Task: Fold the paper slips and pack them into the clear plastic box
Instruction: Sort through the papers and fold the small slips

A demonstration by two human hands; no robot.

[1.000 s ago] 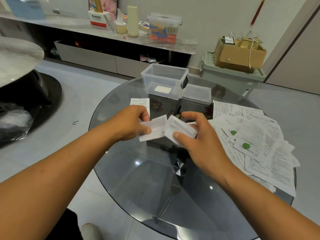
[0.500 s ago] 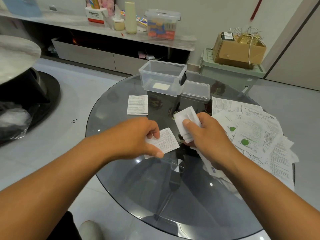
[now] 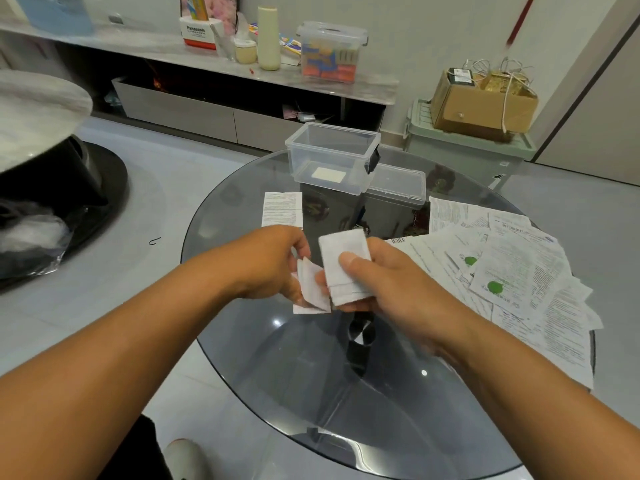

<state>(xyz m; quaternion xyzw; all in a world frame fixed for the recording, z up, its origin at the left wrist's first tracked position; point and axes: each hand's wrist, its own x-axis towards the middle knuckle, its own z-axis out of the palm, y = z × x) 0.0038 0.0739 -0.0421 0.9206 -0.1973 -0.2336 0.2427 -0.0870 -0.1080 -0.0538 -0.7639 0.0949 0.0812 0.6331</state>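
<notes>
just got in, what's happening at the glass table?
A person is folding paper slips. The right hand grips a folded stack of slips under the thumb; the left hand pinches another slip beside it. The clear plastic box stands open with one small piece inside, its lid alongside. A loose pile of sheets waits on the right, and one slip lies near the box.

The left hand [image 3: 273, 263] hid its fingertips and part of the small folded white paper slip [image 3: 311, 289]; print was illegible.

Cardboard box [image 3: 483, 103] on green bin [image 3: 467, 150].
</notes>
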